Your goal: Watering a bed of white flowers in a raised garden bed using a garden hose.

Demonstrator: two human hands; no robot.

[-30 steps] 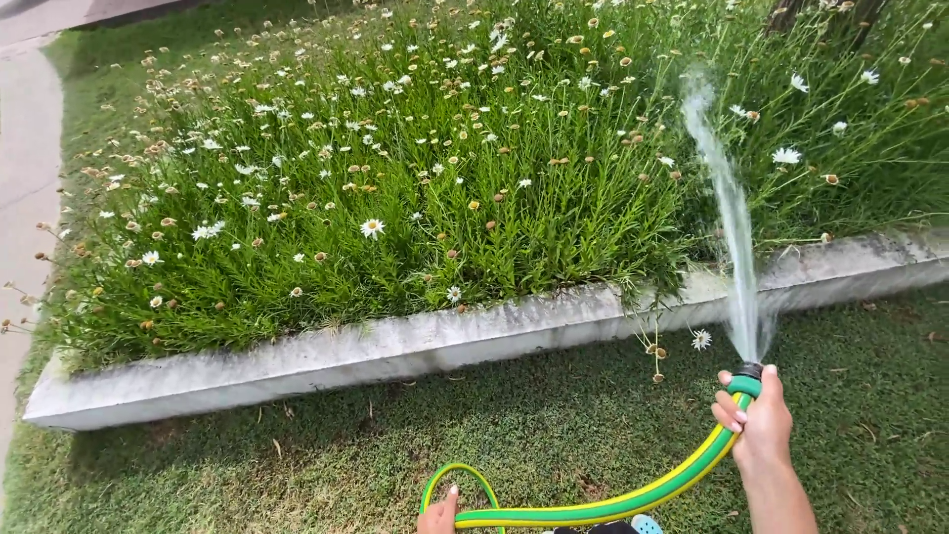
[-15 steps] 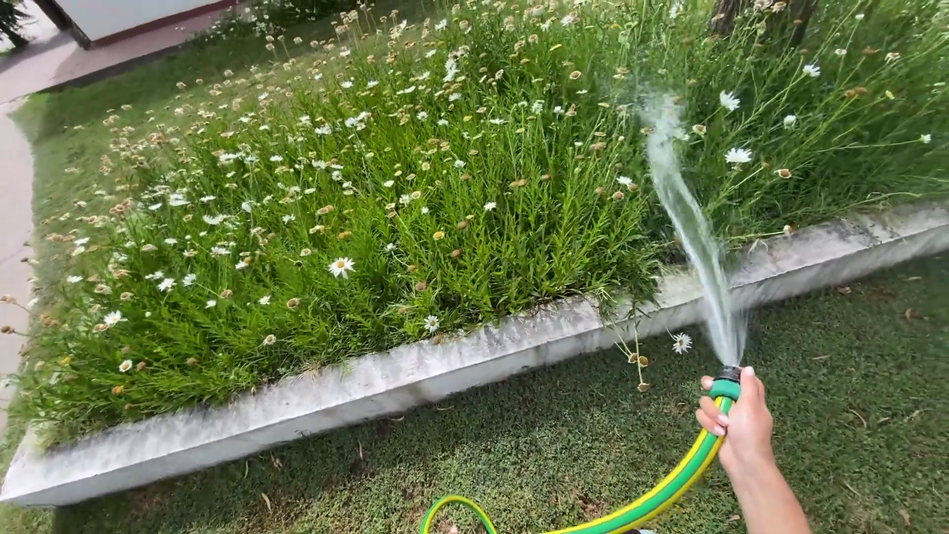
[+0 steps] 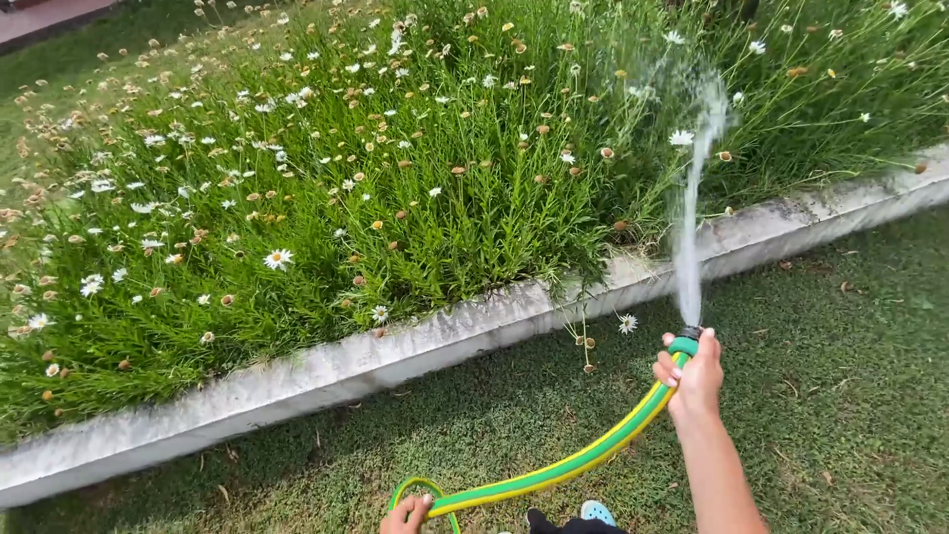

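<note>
Right hand (image 3: 695, 381) wrapped round hose (image 3: 563, 469) just behind nozzle (image 3: 685, 341), jet onto daisies (image 3: 395, 178). Left hand (image 3: 405, 514) pinching hose loop low. Bendy, springy, likely wet-slick; best gripped near nozzle.

Right hand (image 3: 695, 381) outstretched, fingers curled tight; left hand (image 3: 404, 514) low, closed.

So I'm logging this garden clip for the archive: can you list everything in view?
hose: one, green and yellow, from bottom centre up to the right hand
water jet: one, white, from hose end into the bed
flower bed: one, green with many white daisies, upper frame
kerb: one, grey concrete, edging the bed
lawn: green, foreground
shoes: tips only, blue and black, bottom edge
left hand: on the hose loop
right hand: gripping the hose end
</note>
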